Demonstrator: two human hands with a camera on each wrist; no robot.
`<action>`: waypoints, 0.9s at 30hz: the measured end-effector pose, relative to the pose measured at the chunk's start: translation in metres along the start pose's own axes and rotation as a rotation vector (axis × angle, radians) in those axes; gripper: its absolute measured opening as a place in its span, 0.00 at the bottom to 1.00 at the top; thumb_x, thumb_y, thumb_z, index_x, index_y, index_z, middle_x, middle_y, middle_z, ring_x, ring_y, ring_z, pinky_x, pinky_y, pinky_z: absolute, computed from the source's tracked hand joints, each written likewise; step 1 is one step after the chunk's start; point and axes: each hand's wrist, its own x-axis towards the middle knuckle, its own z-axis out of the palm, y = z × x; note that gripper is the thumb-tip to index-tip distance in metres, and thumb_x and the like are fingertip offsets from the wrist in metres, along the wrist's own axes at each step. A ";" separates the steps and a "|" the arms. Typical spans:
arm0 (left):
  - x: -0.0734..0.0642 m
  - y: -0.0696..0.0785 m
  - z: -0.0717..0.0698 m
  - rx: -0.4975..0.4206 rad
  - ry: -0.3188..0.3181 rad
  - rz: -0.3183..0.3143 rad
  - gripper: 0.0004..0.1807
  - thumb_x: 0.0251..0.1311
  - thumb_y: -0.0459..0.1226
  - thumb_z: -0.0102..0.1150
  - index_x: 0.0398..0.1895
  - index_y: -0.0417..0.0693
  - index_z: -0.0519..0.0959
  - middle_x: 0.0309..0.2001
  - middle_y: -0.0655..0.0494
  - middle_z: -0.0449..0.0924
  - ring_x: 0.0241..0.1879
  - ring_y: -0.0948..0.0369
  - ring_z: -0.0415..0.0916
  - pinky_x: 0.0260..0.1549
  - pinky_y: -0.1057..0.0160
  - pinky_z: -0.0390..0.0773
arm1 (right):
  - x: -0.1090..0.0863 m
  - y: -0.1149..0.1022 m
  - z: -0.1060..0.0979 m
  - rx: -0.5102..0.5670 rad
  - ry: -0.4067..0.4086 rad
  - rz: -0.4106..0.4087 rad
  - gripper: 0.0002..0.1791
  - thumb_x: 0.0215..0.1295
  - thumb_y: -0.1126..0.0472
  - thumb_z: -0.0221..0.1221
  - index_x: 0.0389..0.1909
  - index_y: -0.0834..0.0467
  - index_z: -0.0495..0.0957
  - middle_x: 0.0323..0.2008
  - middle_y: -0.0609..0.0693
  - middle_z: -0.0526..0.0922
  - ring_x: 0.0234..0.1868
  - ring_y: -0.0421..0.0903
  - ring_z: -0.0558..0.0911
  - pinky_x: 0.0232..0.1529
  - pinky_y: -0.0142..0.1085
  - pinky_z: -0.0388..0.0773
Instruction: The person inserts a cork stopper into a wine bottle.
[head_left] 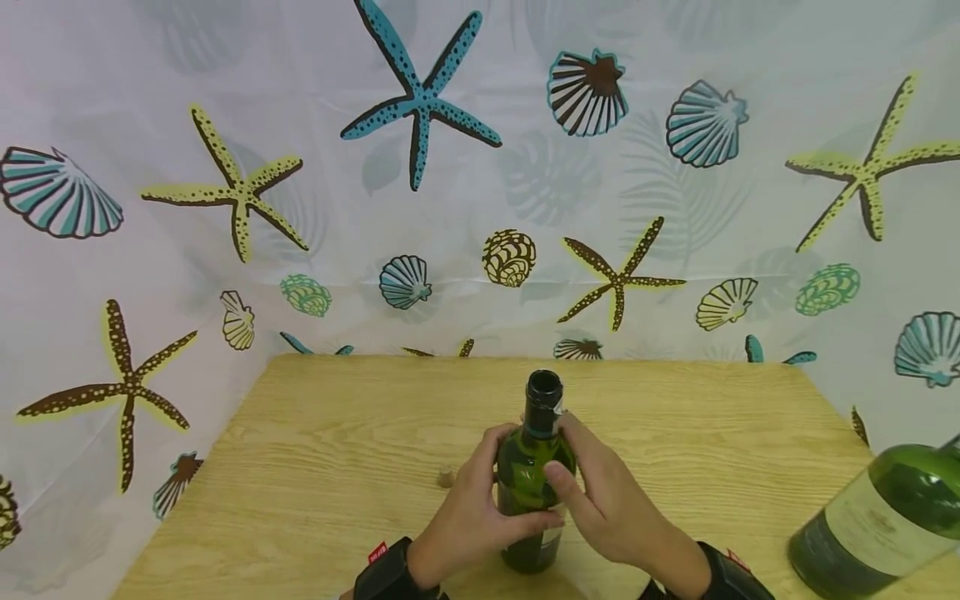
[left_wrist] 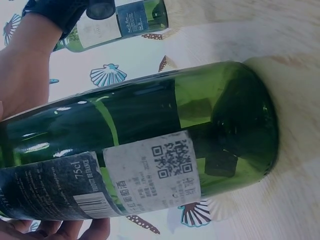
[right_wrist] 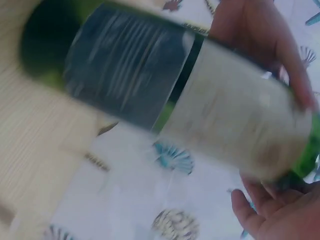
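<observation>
A green glass wine bottle [head_left: 525, 475] stands near the front middle of the table, its dark neck pointing up. My left hand [head_left: 472, 512] grips its body from the left, the thumb lying across the front. From the right, my right hand [head_left: 611, 500] holds the shoulder, with the thumb in front and fingers behind the neck. In the left wrist view, a white sticker with a QR code [left_wrist: 175, 160] and a dark back label [left_wrist: 50, 192] show. The right wrist view is blurred; there a cream label [right_wrist: 235, 110] and a dark label [right_wrist: 130, 65] face the camera.
A second green wine bottle [head_left: 877, 525] with a cream label stands at the right front, partly cut off by the frame. A small brown lump [head_left: 446, 477] lies left of the held bottle. Behind the wooden table [head_left: 360, 417] hangs a cloth [head_left: 465, 200] printed with shells and starfish.
</observation>
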 end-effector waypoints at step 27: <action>0.005 0.003 0.005 0.004 -0.003 -0.047 0.44 0.54 0.51 0.71 0.70 0.67 0.54 0.59 0.62 0.71 0.56 0.62 0.74 0.51 0.57 0.77 | -0.048 0.100 -0.015 -0.719 -0.424 0.251 0.07 0.59 0.68 0.62 0.25 0.56 0.76 0.21 0.47 0.68 0.18 0.40 0.68 0.16 0.33 0.65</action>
